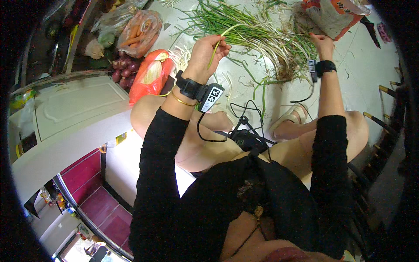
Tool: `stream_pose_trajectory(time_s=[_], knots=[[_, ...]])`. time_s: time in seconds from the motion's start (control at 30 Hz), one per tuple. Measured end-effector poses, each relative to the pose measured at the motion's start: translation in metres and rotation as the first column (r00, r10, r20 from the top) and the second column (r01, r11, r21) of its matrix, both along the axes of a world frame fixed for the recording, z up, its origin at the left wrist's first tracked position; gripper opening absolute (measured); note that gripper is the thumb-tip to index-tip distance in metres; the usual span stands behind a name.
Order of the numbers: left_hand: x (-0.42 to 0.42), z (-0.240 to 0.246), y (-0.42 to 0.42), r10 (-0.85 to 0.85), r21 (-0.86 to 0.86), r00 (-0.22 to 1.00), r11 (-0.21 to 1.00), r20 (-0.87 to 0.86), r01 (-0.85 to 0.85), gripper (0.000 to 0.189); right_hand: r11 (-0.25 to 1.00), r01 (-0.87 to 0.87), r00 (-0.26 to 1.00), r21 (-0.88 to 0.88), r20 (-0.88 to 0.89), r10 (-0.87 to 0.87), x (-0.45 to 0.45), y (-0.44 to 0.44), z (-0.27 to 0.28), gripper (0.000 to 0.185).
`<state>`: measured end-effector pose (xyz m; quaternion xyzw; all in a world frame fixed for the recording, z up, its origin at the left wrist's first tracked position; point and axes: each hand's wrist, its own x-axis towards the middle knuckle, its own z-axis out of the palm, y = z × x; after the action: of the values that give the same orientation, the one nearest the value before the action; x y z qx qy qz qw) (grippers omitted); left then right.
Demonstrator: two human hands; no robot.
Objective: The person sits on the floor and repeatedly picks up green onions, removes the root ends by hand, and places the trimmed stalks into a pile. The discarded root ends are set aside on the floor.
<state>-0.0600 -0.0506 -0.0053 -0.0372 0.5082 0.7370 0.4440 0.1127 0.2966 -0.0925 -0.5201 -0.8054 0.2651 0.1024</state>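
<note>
My left hand (209,54) pinches a single thin yellow-green stalk (217,49) between thumb and fingers. Its upper end arches over a large pile of thin green onions (248,36), which lies on the pale tiled floor with roots and soil toward the right. Beside the root end and the bag, my right hand (323,47) has its fingers drawn together; whether anything is between them cannot be made out. A printed white and red bag (338,19) stands just beyond that hand. White peeled stalks (181,57) lie in a bunch behind my left wrist.
To the left are a red bag with a pale cabbage (152,73), purple onions (124,70) and a clear bag of carrots (139,34), near a white cabinet door (81,104). A black cabled stand (245,127) is between my legs. Dark gold-tipped legs (376,121) line the right.
</note>
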Motion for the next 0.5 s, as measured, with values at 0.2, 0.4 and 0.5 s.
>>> stream_pose_trajectory(time_s=[0.2, 0.4, 0.5], knots=[[0.018, -0.004, 0.009, -0.171, -0.020, 0.946, 0.985, -0.277, 0.172, 0.011, -0.044, -0.645, 0.760, -0.763, -0.634, -0.142, -0.057, -0.144, 0.011, 0.056], [0.046, -0.026, 0.011, -0.383, -0.347, 0.893, 0.892, -0.235, 0.291, 0.009, 0.122, -0.632, 0.722, -0.765, -0.639, -0.264, -0.071, -0.162, 0.035, 0.028], [0.037, -0.040, 0.012, -0.493, -0.396, 0.789, 0.850, -0.366, 0.347, 0.009, 0.275, -0.599, 0.747, -0.752, -0.649, -0.149, -0.067, -0.153, 0.038, 0.023]])
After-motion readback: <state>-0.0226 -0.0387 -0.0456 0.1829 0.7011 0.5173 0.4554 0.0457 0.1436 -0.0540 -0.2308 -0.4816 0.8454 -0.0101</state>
